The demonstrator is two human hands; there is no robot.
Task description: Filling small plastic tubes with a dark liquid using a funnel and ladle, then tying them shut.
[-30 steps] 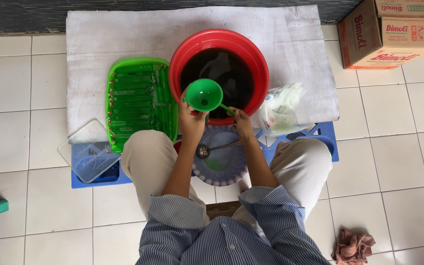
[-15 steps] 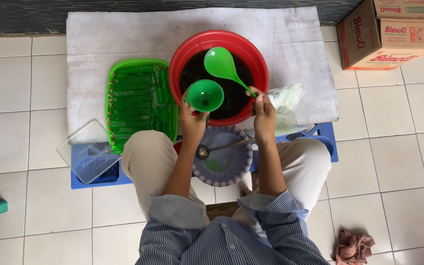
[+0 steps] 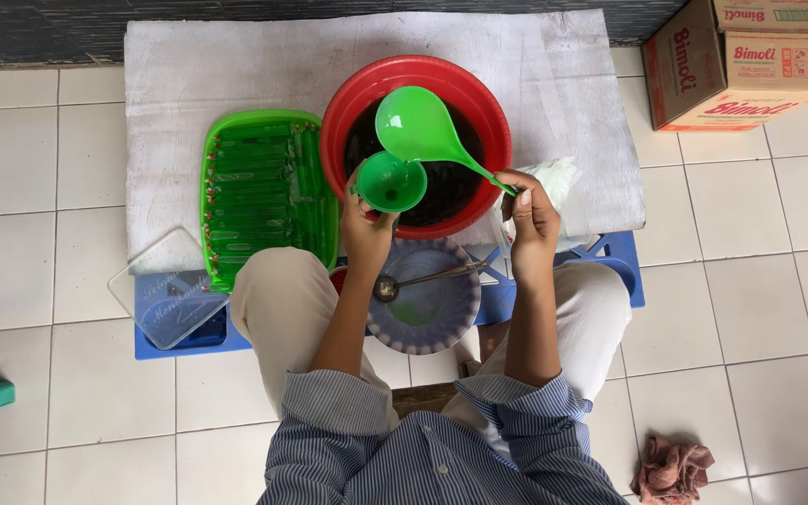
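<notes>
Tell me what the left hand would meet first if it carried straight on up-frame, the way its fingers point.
Probably the near rim of the red basin: the left hand already holds the green funnel right at it, though height above the rim is unclear.

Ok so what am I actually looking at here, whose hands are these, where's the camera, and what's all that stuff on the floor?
The camera sits on a person's head and looks straight down, so the two bare hands are their own. They sit on a tiled floor. The left hand holds a small green funnel at the edge of a red basin of dark liquid. The right hand has a grip on the handle of a green ladle, raised over the basin. To the left lies a green tray of filled tubes. Between the knees is a bluish plate with a metal spoon. A cardboard box stands at top right.
</notes>
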